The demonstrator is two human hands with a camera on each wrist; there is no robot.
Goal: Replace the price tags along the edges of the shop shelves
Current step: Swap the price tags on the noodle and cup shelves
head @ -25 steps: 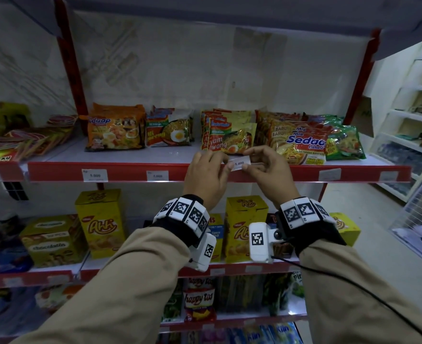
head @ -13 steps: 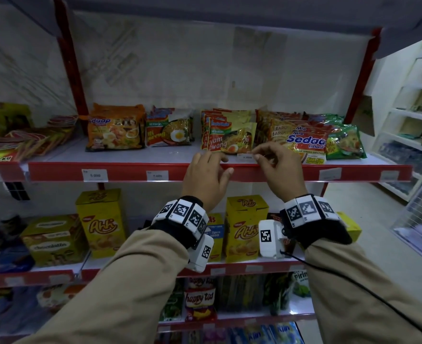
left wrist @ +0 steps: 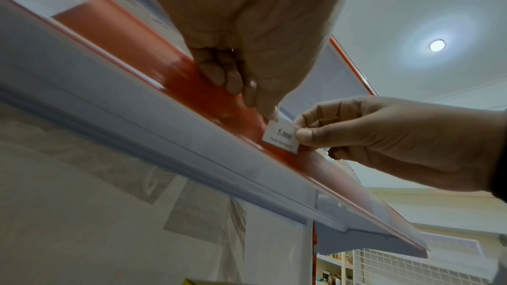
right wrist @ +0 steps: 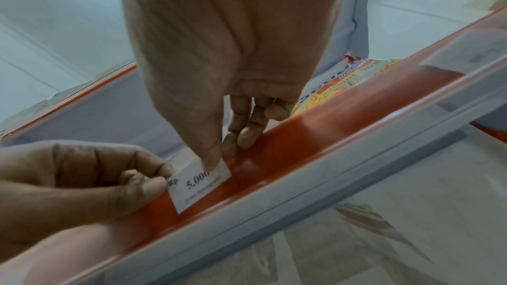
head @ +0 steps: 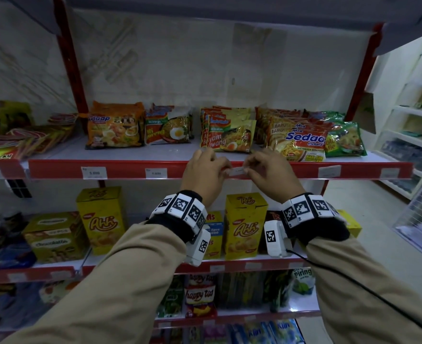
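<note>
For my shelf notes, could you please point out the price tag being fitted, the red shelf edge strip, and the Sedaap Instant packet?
price tag (right wrist: 198, 183), right wrist view, printed face.
red shelf edge strip (head: 125, 170), head view, bare front.
Sedaap Instant packet (head: 301, 142), head view, blue lettering.

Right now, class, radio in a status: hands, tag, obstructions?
Left hand and right hand each pinch an end of the price tag. Tag against red shelf strip, not visibly seated. Nothing obstructing.

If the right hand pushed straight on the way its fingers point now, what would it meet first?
The right hand pinches the price tag against the red shelf-edge strip, so the strip comes first. If the fingers cleared its top, probably the Sedaap noodle packet; depth is unclear.
</note>
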